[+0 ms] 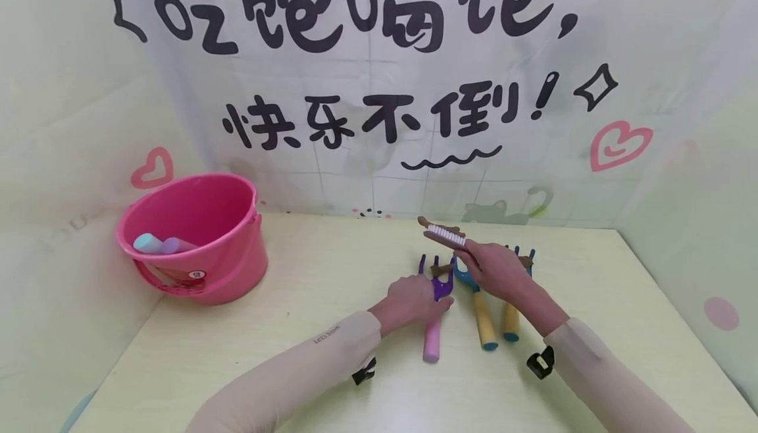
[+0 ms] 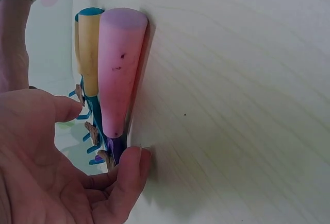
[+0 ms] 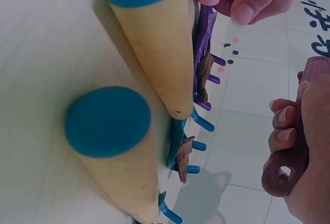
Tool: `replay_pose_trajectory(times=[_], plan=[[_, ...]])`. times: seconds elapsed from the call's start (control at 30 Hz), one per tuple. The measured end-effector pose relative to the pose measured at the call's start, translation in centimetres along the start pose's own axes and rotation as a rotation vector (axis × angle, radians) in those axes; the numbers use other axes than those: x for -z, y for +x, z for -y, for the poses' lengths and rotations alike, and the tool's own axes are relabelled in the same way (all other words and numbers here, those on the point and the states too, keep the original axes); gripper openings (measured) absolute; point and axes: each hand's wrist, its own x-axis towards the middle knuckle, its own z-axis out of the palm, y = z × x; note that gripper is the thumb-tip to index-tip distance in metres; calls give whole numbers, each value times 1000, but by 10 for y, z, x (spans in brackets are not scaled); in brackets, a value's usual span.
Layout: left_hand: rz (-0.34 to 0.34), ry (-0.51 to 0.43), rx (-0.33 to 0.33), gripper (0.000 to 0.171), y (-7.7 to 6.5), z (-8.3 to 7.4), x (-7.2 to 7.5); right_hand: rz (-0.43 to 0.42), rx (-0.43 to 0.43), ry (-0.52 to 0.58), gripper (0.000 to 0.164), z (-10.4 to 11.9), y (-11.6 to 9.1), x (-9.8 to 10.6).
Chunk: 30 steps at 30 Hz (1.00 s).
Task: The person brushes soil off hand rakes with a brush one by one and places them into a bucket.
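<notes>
A small hand rake with purple tines and a pink handle [image 2: 121,64] lies on the table. My left hand [image 1: 411,298] is at its purple neck, with some fingers bent beside the neck and another digit apart from it. My right hand [image 1: 497,268] grips a brush [image 1: 447,235] above the rakes, bristles showing. The brush's brown handle [image 3: 283,175] has a hole at its end. Beside the pink-handled rake lie two blue rakes with wooden handles, one nearer [image 1: 484,321] and one farther right [image 1: 510,321]. Brown scraps [image 3: 184,158] cling to the tines.
A pink bucket [image 1: 249,255] stands at the table's left, with a light blue piece [image 1: 147,243] and a lavender piece [image 1: 177,245] inside. A printed curtain [image 1: 355,183] hangs behind the table [image 1: 331,255]. More curtain hangs at both sides.
</notes>
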Motion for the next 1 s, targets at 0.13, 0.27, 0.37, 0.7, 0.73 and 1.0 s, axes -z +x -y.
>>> replay_pose_trajectory(times=[0.13, 0.27, 0.37, 0.7, 0.73, 1.0], plan=[[-8, 0, 12, 53, 1, 0, -3, 2, 3, -5, 15, 1, 1, -1], [-22, 21, 61, 53, 4, 1, -8, -4, 12, -17, 13, 2, 1, -1], [-28, 27, 96, 56, 7, 1, -11, -7, 11, -23, 13, 2, 1, -1], [-23, 34, 71, 50, 9, -3, -12, -16, 27, -33, 13, 4, 1, -2], [-23, 33, 71, 48, 9, -3, -11, -19, 31, -35, 13, 4, 1, -2], [-29, -43, 113, 34, 9, 3, -14, -25, 39, -20, 13, 4, -1, -5]])
